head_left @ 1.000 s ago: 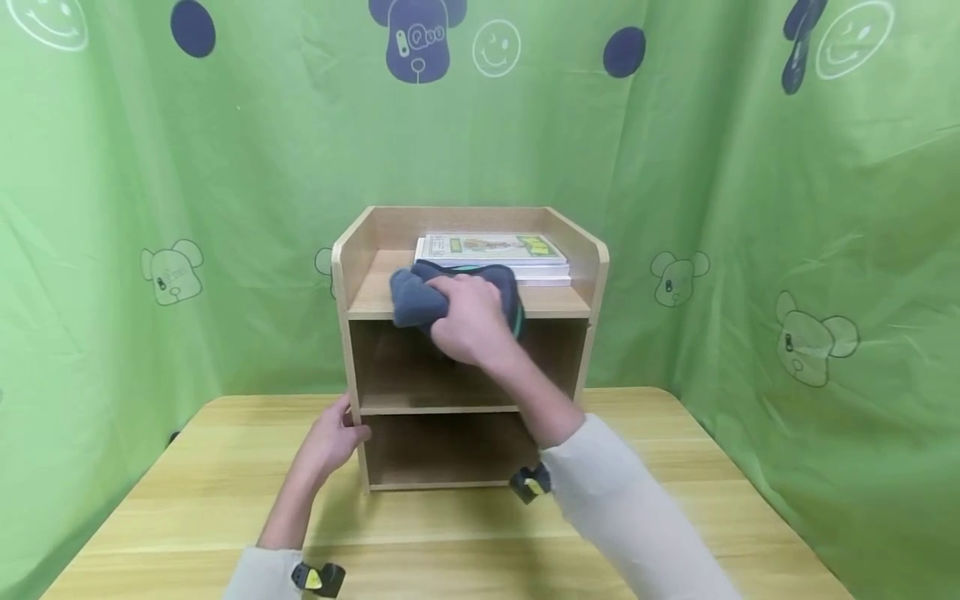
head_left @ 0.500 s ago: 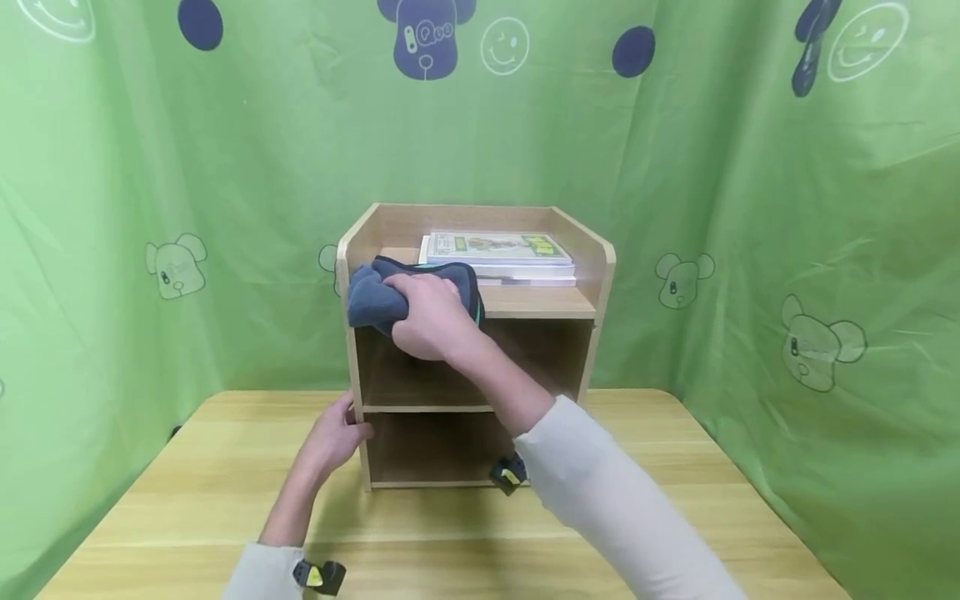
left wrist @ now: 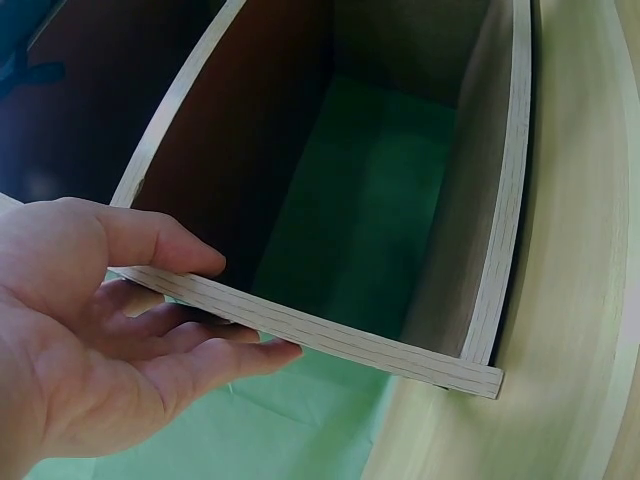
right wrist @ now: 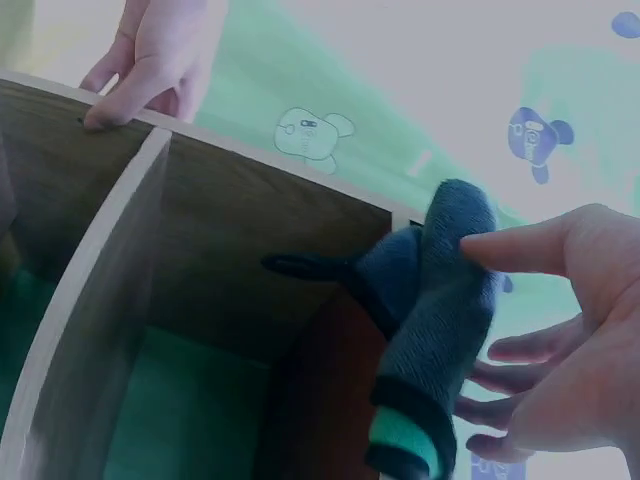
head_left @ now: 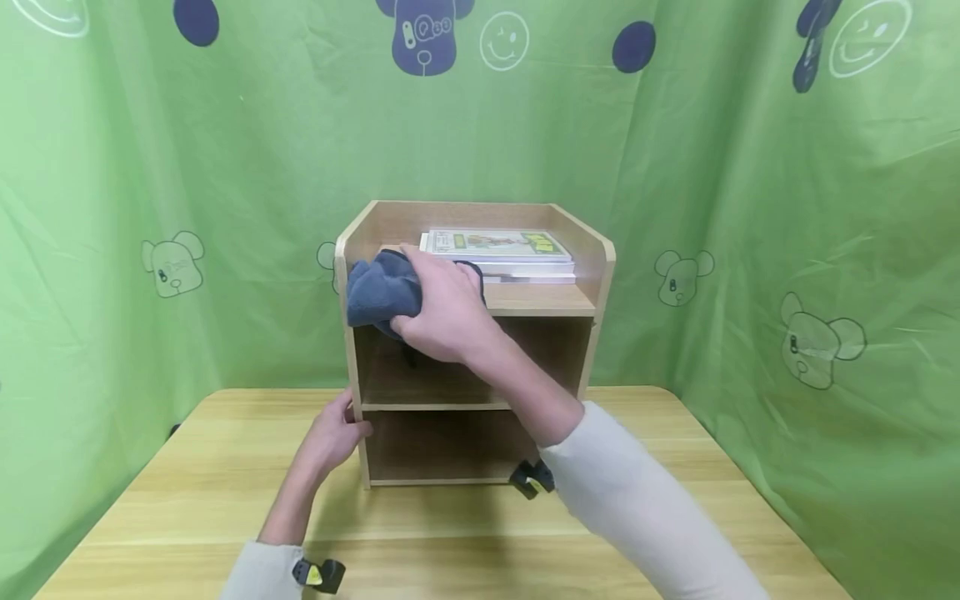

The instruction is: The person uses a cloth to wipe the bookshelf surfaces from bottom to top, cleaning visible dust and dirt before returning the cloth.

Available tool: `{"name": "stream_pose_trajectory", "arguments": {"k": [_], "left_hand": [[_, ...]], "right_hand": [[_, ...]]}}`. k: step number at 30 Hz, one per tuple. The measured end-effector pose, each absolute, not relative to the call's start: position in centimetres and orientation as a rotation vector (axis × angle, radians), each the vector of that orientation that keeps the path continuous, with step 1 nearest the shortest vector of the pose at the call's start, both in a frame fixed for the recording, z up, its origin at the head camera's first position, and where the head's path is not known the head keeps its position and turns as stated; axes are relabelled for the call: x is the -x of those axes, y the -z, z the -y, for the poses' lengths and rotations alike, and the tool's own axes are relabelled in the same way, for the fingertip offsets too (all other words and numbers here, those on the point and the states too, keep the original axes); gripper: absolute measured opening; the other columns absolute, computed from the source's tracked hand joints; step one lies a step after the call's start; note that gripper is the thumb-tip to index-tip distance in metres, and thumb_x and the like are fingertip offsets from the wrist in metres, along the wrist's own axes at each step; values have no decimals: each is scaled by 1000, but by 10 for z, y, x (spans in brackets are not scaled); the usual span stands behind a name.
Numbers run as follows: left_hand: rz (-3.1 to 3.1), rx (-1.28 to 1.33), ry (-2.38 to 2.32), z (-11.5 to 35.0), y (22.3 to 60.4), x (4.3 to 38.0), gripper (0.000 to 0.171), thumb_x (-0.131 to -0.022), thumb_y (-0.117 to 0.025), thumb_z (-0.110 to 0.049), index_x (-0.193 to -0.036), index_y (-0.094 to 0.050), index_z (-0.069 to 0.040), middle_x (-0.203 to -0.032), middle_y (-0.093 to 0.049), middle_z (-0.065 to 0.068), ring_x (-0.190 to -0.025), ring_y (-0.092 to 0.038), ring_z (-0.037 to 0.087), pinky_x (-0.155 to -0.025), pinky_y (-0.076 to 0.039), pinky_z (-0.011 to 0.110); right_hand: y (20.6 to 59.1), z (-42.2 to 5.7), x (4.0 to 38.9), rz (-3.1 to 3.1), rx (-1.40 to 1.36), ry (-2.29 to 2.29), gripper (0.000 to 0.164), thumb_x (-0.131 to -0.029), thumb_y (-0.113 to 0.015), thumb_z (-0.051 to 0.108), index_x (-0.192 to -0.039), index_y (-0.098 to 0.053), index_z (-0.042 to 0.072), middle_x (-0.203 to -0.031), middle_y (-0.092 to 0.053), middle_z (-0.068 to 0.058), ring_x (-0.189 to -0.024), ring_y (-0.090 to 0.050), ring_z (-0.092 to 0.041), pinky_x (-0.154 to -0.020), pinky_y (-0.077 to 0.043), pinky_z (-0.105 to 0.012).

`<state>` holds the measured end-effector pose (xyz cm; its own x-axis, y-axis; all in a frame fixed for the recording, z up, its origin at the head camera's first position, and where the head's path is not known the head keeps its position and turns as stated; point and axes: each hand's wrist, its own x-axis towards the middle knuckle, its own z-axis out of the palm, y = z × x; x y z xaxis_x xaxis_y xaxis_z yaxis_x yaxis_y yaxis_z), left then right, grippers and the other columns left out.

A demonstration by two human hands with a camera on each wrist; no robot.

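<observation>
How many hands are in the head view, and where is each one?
2. The left hand grips the left side panel, low down; the right hand holds the blue cloth at the top shelf's front left.

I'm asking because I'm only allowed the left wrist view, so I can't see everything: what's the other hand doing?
Observer: The right hand is holding a blue-grey cloth item by the left front corner of the top shelf.
Operator: Cool! Is anything lying on that shelf?
Observer: Yes, the head view shows a stack of books lying on it.
Operator: Is the cloth thing all one colour?
Observer: No, the right wrist view shows a bright green band near its lower end.
</observation>
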<state>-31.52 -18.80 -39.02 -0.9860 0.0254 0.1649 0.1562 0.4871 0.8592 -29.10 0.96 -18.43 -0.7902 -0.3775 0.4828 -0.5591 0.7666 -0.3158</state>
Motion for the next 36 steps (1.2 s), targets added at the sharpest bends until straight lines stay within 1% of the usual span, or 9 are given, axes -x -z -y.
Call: {"name": "stream_pose_trajectory", "arguments": {"k": [6,7,12,17,20,24,29,32,36], "left_hand": [[2591,168,1504,187,390,314,67,-88,-60,-1,-152,-45,-16,-133,-64,27,-123,-61,44,-101,-51,56],[2591,167,1503,187,390,314,67,-89,-60,-1,-152,-45,-16,-133,-64,27,-123,-61,44,-101,-51,57],[2580,173,1510,186,391,314,67,-89,-59,0,-152,-45,-16,-133,-64,27,-123,-61,44,-101,-51,56],[2568,177,1522,185,392,314,67,-88,-59,1,-152,-45,-15,-130,-65,27,-120,-63,43,-99,-53,55],[2572,173,1519,185,392,314,67,-89,-59,0,-152,-45,-14,-131,-65,27,-120,-63,43,-99,-53,55],[2574,155,1519,186,392,314,67,-89,-59,0,-152,-44,-16,-132,-64,27,-121,-62,43,-100,-52,56],[2563,152,1521,186,393,315,67,-88,-60,0,-151,-46,-15,-134,-63,27,-123,-61,45,-101,-51,57],[2564,159,1530,186,393,315,68,-87,-60,1,-152,-46,-15,-136,-62,27,-126,-59,46,-102,-50,57],[2566,153,1523,185,392,316,69,-87,-60,0,-152,-45,-15,-136,-61,27,-127,-58,47,-102,-51,57]], "right_hand": [[190,-37,277,2422,-661,-917,74,-91,-68,31,-157,-38,19,-155,-50,-6,-145,-43,-23,-121,-33,-42],[192,-44,276,2382,-645,-975,70,-92,-67,31,-156,-40,20,-152,-53,-7,-134,-55,-23,-114,-42,-43],[208,-88,271,2047,-506,-1272,48,-94,-66,18,-141,-58,16,-126,-70,-10,-108,-67,-22,-96,-55,-42],[243,-134,278,1746,-233,-1451,32,-92,-64,3,-124,-61,2,-112,-67,-14,-105,-61,-18,-98,-51,-36],[271,-154,287,1763,-75,-1506,38,-93,-64,4,-130,-54,1,-117,-61,-16,-108,-56,-20,-103,-46,-38],[304,-172,303,1975,50,-1579,57,-93,-66,10,-144,-44,5,-130,-56,-19,-115,-56,-31,-101,-49,-46],[327,-190,318,2372,44,-1587,75,-94,-60,16,-159,-24,2,-156,-38,-27,-139,-44,-45,-112,-41,-58],[337,-198,322,2550,-29,-1523,77,-96,-56,17,-159,-18,-3,-161,-29,-30,-147,-31,-48,-119,-29,-61],[346,-202,324,2636,-98,-1539,73,-100,-52,20,-158,-18,-6,-160,-29,-32,-146,-31,-50,-118,-28,-62]]}}
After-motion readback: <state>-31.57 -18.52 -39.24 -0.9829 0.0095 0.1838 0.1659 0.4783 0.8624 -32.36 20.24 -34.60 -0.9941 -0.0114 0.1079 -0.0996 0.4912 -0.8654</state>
